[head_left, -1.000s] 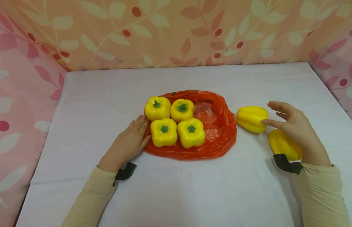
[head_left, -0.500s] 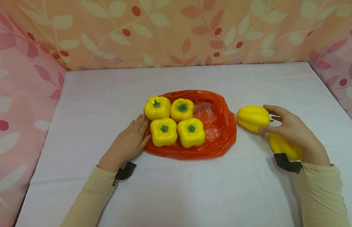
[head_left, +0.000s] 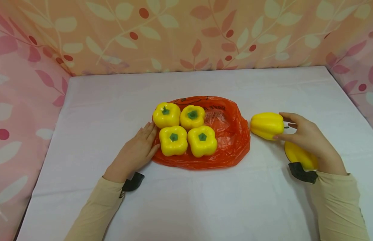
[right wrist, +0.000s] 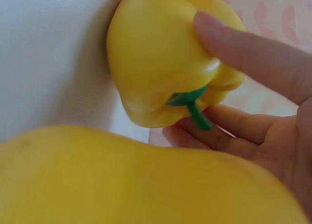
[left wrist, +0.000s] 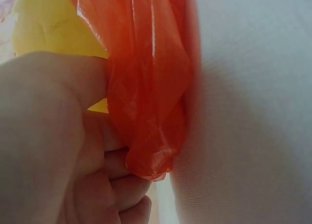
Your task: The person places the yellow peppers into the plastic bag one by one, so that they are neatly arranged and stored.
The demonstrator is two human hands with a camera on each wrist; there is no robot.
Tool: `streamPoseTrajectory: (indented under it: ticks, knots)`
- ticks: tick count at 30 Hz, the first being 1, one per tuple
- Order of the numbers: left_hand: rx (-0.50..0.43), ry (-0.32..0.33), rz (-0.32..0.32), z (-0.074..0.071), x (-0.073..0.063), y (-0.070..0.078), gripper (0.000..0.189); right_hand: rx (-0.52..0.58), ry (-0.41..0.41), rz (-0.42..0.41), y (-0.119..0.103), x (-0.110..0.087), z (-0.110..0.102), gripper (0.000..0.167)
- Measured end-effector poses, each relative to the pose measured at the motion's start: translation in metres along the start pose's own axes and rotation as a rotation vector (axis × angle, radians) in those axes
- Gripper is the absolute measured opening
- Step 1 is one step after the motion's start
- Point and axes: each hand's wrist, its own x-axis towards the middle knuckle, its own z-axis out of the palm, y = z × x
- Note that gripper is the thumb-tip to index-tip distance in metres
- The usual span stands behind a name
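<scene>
My right hand [head_left: 305, 135] grips a yellow bell pepper [head_left: 267, 125] at its stem end, on the right of the table. The right wrist view shows the thumb [right wrist: 234, 41] on one side of this pepper and the fingers on the other, with a green stem [right wrist: 192, 107] between. Beneath that hand lies a second yellow bell pepper [head_left: 299, 155], partly covered by the wrist. My left hand [head_left: 136, 147] rests against the left edge of a red plastic bag [head_left: 231, 147], its fingers extended beside it. Several yellow bell peppers [head_left: 174, 141] stand stem up on the bag.
A white cloth [head_left: 204, 201] covers the table. Floral curtains [head_left: 174, 36] hang behind it and along both sides. Each wrist wears a black camera mount [head_left: 133, 182]. The right part of the bag is flat and crumpled.
My right hand has come in around the pepper's stem end, its thumb and fingers closing on the sides. The left hand and the peppers on the bag have stayed put.
</scene>
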Motion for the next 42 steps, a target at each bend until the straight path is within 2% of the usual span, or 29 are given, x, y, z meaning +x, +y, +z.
streamPoseTrajectory:
  ticks: [12,25,29,35,42]
  knots:
    - [0.003,0.003,-0.003,0.001,0.000,0.000,0.065,0.131,0.092,-0.059,-0.002,-0.005,0.001,0.080]
    - [-0.007,-0.005,-0.009,0.001,0.001,0.000,0.065,0.149,0.206,-0.124,-0.004,-0.009,0.002,0.064]
    - [-0.009,-0.007,-0.010,0.001,0.000,0.000,0.065,0.183,0.267,-0.178,-0.008,-0.010,0.003,0.061]
    - [-0.002,-0.003,-0.005,0.000,0.000,0.000,0.065,0.260,0.358,-0.309,-0.014,-0.013,0.004,0.057]
    - [0.000,0.004,0.004,0.001,0.000,0.000,0.065,0.294,0.405,-0.375,-0.019,-0.017,0.005,0.058]
